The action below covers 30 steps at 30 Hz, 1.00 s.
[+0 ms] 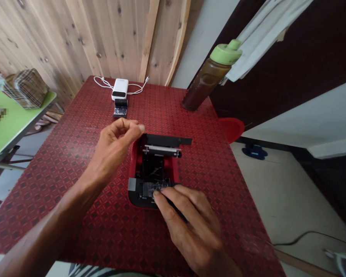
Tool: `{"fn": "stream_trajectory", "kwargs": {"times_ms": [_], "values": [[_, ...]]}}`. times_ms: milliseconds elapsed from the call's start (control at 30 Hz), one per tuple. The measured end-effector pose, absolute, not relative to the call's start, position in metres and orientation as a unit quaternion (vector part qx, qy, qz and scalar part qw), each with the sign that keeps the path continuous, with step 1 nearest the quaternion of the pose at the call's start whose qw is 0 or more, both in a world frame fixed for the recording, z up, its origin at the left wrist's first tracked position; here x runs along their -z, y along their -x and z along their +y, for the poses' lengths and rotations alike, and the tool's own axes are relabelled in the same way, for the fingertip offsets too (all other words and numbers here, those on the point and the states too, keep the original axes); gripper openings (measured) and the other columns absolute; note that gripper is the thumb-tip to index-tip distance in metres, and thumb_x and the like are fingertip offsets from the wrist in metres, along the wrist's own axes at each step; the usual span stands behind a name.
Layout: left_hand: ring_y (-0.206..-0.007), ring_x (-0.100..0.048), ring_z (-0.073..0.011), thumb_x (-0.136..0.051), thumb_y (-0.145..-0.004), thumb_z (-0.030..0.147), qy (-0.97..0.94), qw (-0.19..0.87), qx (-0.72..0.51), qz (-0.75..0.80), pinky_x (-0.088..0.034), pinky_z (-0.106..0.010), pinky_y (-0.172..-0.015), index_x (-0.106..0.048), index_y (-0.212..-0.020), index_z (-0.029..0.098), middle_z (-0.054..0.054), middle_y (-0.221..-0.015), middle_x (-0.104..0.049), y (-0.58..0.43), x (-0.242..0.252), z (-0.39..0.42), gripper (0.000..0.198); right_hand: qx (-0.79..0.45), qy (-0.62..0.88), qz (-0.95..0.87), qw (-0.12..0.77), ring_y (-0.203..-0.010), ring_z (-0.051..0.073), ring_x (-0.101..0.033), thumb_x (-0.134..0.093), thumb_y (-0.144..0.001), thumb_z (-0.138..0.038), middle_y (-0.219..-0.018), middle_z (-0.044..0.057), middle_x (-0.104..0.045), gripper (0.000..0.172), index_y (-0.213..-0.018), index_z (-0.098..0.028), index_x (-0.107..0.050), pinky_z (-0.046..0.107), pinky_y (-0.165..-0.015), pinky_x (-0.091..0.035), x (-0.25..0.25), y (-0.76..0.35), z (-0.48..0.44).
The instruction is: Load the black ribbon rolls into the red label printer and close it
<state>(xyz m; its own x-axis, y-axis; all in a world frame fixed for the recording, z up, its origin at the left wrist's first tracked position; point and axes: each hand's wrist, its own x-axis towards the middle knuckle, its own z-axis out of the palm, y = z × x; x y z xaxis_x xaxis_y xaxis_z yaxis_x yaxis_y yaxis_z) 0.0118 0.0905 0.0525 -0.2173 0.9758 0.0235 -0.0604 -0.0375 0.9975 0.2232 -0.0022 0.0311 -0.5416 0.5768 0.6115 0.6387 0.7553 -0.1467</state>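
Observation:
A small red and black printer-like device point(153, 169) lies in the middle of the red patterned table point(74, 161), its black lid point(167, 141) tipped open at the far side. My right hand point(190, 227) rests on the device's near end, fingers stretched out, fingertips touching a grey part inside. My left hand point(116, 144) hovers just left of the lid, thumb and forefinger pinched together; whether anything is between them I cannot make out.
A white power bank point(120, 88) with a white cable and a small black part point(120, 108) lie at the table's far side. A green-capped bottle point(210, 77) of brown liquid stands far right. A green table point(11, 123) with a checked pouch point(25, 87) is at left.

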Motion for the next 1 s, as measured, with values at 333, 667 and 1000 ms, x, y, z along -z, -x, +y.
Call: {"fn": "stream_trajectory", "kwargs": {"times_ms": [333, 667, 1000], "values": [[-0.160, -0.044, -0.0385, -0.088, -0.078, 0.035, -0.289, 0.564, -0.529, 0.564, -0.031, -0.061, -0.133, -0.060, -0.147, 0.031, -0.010, -0.169, -0.053, -0.017, -0.024, 0.026, 0.075, 0.045, 0.354, -0.876, 0.324, -0.103, 0.024, -0.077, -0.060, -0.104, 0.001, -0.108, 0.010, -0.086, 0.027, -0.122, -0.011, -0.076, 0.039, -0.090, -0.060, -0.031, -0.225, -0.004], [-0.162, -0.044, -0.0401, -0.084, -0.083, 0.034, -0.248, 0.630, -0.512, 0.529, -0.031, -0.061, -0.134, -0.065, -0.148, 0.027, -0.011, -0.164, -0.061, -0.021, -0.021, 0.021, 0.068, -0.044, 0.386, -0.856, 0.341, -0.131, 0.026, -0.073, -0.066, -0.104, -0.006, -0.132, 0.011, -0.083, 0.034, -0.136, -0.018, -0.071, 0.047, -0.113, -0.052, -0.033, -0.230, 0.004], [-0.159, -0.047, -0.0398, -0.085, -0.082, 0.035, -0.240, 0.626, -0.516, 0.533, -0.035, -0.060, -0.132, -0.063, -0.149, 0.027, -0.011, -0.161, -0.063, -0.024, -0.020, 0.019, 0.071, -0.050, 0.424, -0.844, 0.326, -0.119, 0.025, -0.074, -0.066, -0.108, -0.019, -0.127, 0.014, -0.083, 0.044, -0.151, -0.009, -0.056, 0.042, -0.110, -0.050, -0.033, -0.227, 0.009]]}}
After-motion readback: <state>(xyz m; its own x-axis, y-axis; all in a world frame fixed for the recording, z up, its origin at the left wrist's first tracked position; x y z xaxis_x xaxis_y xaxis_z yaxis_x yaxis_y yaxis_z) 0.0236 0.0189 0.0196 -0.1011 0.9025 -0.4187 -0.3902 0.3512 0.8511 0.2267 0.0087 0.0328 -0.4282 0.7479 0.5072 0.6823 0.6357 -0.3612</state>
